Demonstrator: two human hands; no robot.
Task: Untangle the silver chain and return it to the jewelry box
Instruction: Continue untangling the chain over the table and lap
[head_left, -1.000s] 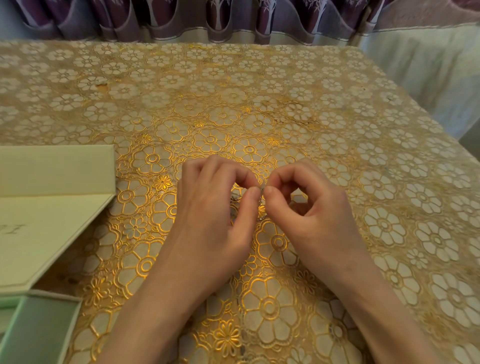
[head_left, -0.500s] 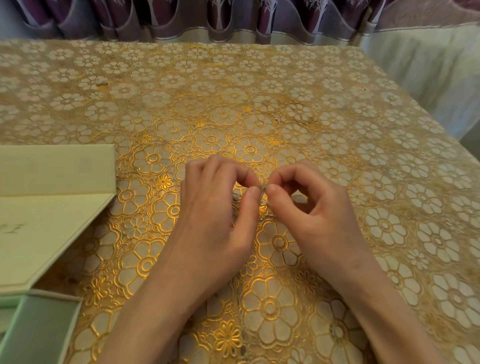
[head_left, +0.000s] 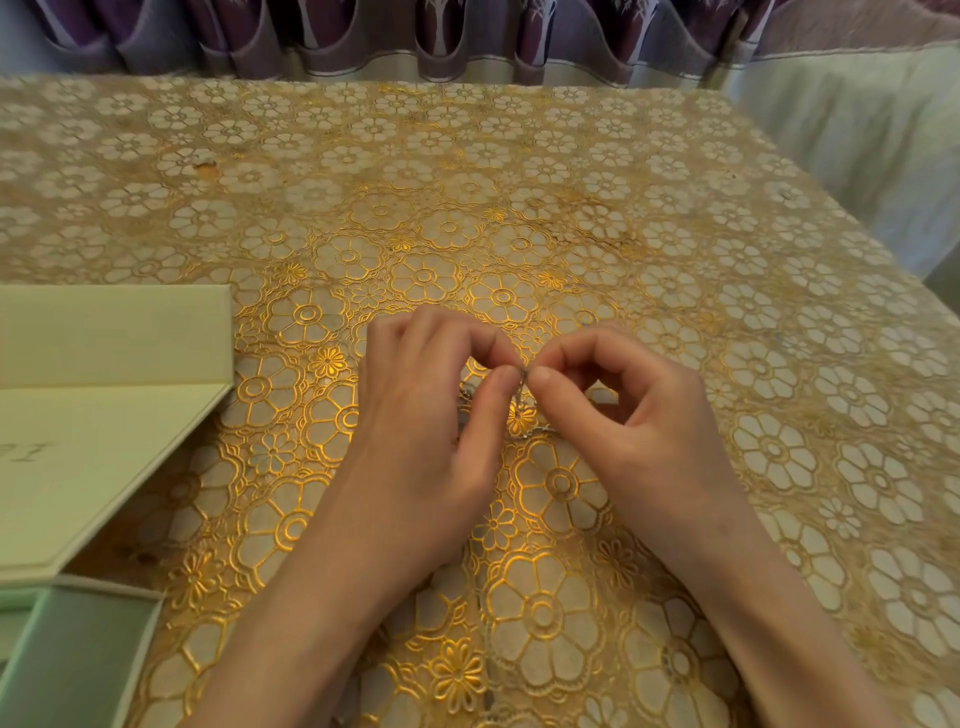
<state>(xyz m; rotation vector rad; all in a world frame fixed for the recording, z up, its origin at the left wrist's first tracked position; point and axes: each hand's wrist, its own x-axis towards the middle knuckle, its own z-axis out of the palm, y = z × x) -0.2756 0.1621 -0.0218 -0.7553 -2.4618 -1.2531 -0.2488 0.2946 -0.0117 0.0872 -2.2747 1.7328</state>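
Note:
A thin silver chain (head_left: 522, 382) is pinched between both hands just above the gold flowered tablecloth (head_left: 519, 218). My left hand (head_left: 431, 410) pinches it with thumb and forefinger from the left. My right hand (head_left: 628, 415) pinches it from the right, fingertips nearly touching the left ones. A short length of the chain hangs down onto the cloth below the fingers; most of it is hidden by the hands. The pale green jewelry box (head_left: 72, 660) lies open at the lower left, its lid (head_left: 104, 415) folded back flat.
Purple and cream curtains (head_left: 467, 36) hang behind the table's far edge. A pale cloth-covered surface (head_left: 857, 130) stands beyond the table's right edge. A small stain (head_left: 205, 167) marks the cloth at the far left.
Both hands stay together in the same place. The fingertips have shifted slightly on the chain, and a bit of it now shows between them.

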